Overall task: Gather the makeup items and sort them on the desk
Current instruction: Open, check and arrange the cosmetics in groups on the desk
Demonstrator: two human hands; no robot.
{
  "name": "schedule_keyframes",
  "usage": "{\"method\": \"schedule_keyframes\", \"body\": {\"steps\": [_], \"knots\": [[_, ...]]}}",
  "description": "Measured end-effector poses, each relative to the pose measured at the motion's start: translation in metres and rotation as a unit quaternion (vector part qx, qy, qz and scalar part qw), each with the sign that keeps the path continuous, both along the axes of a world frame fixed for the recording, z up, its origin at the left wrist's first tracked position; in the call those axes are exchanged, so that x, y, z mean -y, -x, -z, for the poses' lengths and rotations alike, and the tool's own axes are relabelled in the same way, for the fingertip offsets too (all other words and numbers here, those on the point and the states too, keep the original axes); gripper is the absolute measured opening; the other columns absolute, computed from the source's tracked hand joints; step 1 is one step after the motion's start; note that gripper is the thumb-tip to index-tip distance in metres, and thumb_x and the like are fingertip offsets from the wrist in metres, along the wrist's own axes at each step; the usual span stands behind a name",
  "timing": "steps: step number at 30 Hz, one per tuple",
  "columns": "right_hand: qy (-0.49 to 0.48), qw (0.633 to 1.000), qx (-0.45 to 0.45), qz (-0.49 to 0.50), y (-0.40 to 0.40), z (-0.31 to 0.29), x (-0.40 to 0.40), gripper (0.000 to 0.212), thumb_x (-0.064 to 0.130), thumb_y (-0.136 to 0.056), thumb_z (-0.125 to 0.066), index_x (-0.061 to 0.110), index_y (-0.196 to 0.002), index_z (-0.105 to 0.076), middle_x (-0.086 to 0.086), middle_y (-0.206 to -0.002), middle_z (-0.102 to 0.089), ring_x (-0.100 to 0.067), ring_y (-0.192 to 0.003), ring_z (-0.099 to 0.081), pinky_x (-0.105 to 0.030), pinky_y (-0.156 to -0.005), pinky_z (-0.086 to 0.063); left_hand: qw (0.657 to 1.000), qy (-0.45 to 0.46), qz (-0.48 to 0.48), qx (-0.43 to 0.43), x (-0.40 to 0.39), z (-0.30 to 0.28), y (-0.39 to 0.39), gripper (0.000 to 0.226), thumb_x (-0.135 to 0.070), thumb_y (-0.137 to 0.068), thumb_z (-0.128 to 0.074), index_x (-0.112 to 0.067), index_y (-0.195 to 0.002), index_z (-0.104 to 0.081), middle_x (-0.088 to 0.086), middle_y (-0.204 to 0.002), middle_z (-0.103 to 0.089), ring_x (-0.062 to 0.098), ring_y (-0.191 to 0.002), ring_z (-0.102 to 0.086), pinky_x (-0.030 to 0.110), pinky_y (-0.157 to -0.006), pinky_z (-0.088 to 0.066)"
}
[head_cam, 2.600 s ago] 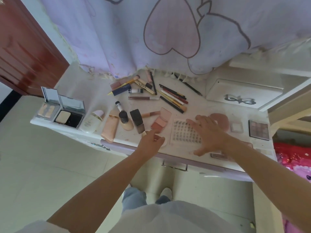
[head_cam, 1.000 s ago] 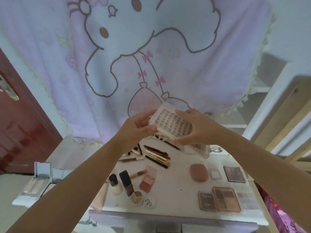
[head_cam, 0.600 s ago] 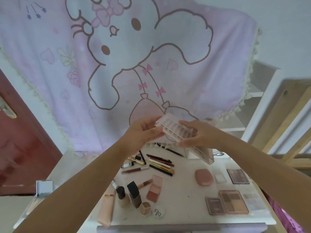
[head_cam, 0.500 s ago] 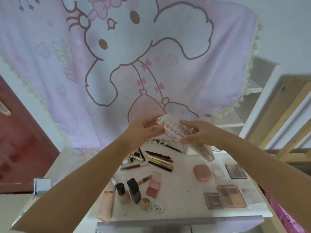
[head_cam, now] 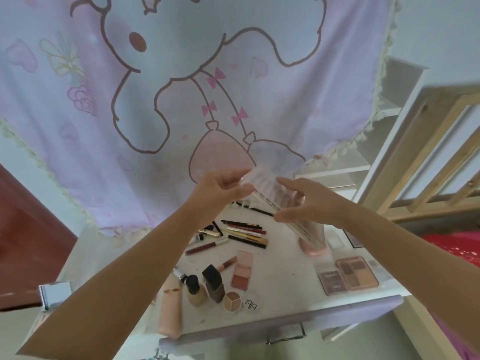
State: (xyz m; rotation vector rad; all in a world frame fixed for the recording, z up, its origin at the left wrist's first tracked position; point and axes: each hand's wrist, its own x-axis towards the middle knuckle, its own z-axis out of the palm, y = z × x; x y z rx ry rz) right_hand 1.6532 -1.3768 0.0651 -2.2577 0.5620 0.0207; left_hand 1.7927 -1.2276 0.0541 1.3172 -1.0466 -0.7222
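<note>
Head view: white counter (head_cam: 283, 268) under a pink cartoon curtain (head_cam: 181, 100), pencils (head_cam: 244, 231) rearward, palettes (head_cam: 348, 278) near the front right edge. Clear case (head_cam: 270, 193) held above it, left hand (head_cam: 220, 189) and right hand (head_cam: 309, 201) fingers pinching opposite ends.

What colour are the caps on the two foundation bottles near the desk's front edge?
Both caps are black: one on the round bottle, one on the square bottle, seen in the head view.

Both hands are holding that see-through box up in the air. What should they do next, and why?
Probably lower the clear box onto a bare patch of the desk. The left hand and right hand pinch it above the desk, while the pencils and palettes already lie there.
</note>
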Motion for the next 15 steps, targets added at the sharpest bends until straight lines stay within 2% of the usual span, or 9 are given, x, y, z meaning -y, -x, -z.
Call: {"method": "schedule_keyframes", "body": {"steps": [3,5,7,9,10,13,15], "knots": [[-0.076,0.997,0.013,0.029,0.005,0.006,0.000,0.089,0.039,-0.067,-0.075,0.026,-0.141,-0.027,0.018,-0.091,-0.047,-0.007,-0.084,-0.054,-0.019,-0.076,-0.041,1.000,0.005,-0.006,-0.026,-0.003,0.009,-0.001,0.031,-0.036,-0.061,-0.069,-0.031,-0.092,-0.072,-0.006,-0.092,-0.073,0.014,-0.089,-0.069,0.024,-0.078,-0.056],[-0.061,0.998,0.004,0.026,0.009,0.007,0.001,0.087,0.032,-0.068,-0.075,0.026,-0.141,-0.028,0.012,-0.104,-0.051,-0.011,-0.089,-0.056,-0.022,-0.080,-0.042,0.999,-0.002,-0.019,-0.047,-0.002,0.016,0.002,0.029,-0.030,-0.062,-0.068,-0.027,-0.090,-0.072,-0.006,-0.089,-0.074,0.012,-0.087,-0.069,0.022,-0.076,-0.056],[-0.086,0.996,-0.002,0.018,0.013,0.008,0.005,0.085,0.038,-0.065,-0.075,0.025,-0.139,-0.035,0.004,-0.108,-0.058,-0.017,-0.093,-0.060,-0.028,-0.083,-0.045,0.998,-0.022,-0.016,-0.064,-0.001,0.020,0.006,0.025,-0.019,-0.071,-0.063,-0.023,-0.095,-0.067,-0.006,-0.088,-0.074,0.011,-0.087,-0.069,0.019,-0.074,-0.055],[-0.156,0.988,0.005,-0.003,0.020,0.012,0.011,0.069,0.043,-0.063,-0.065,0.022,-0.127,-0.050,-0.002,-0.103,-0.064,-0.020,-0.093,-0.061,-0.033,-0.083,-0.046,0.993,-0.056,-0.009,-0.106,0.000,0.024,0.008,0.024,-0.007,-0.079,-0.057,-0.020,-0.099,-0.062,-0.005,-0.086,-0.074,0.010,-0.086,-0.069,0.018,-0.073,-0.055],[-0.199,0.980,0.010,-0.007,0.023,0.016,0.017,0.056,0.038,-0.064,-0.064,0.023,-0.118,-0.056,-0.002,-0.103,-0.064,-0.021,-0.093,-0.059,-0.034,-0.082,-0.046,0.989,-0.075,-0.013,-0.128,-0.001,0.026,0.007,0.025,-0.003,-0.081,-0.055,-0.019,-0.099,-0.060,-0.005,-0.084,-0.074,0.010,-0.084,-0.069,0.018,-0.071,-0.055],[-0.329,0.944,0.016,0.034,0.029,0.029,0.041,0.038,0.034,-0.067,-0.061,0.021,-0.103,-0.057,-0.007,-0.108,-0.059,-0.024,-0.098,-0.055,-0.036,-0.083,-0.046,0.976,-0.111,-0.047,-0.182,-0.003,0.040,0.013,0.025,0.007,-0.083,-0.051,-0.012,-0.098,-0.058,0.002,-0.081,-0.073,0.011,-0.075,-0.070,0.019,-0.066,-0.057],[-0.349,0.934,0.016,0.072,0.034,0.041,0.055,0.031,0.030,-0.074,-0.058,0.013,-0.100,-0.059,-0.008,-0.102,-0.063,-0.021,-0.089,-0.063,-0.035,-0.078,-0.052,0.965,-0.137,-0.082,-0.210,-0.001,0.054,0.019,0.024,0.010,-0.083,-0.051,-0.006,-0.099,-0.058,0.008,-0.085,-0.069,0.013,-0.071,-0.070,0.020,-0.064,-0.058]]}}
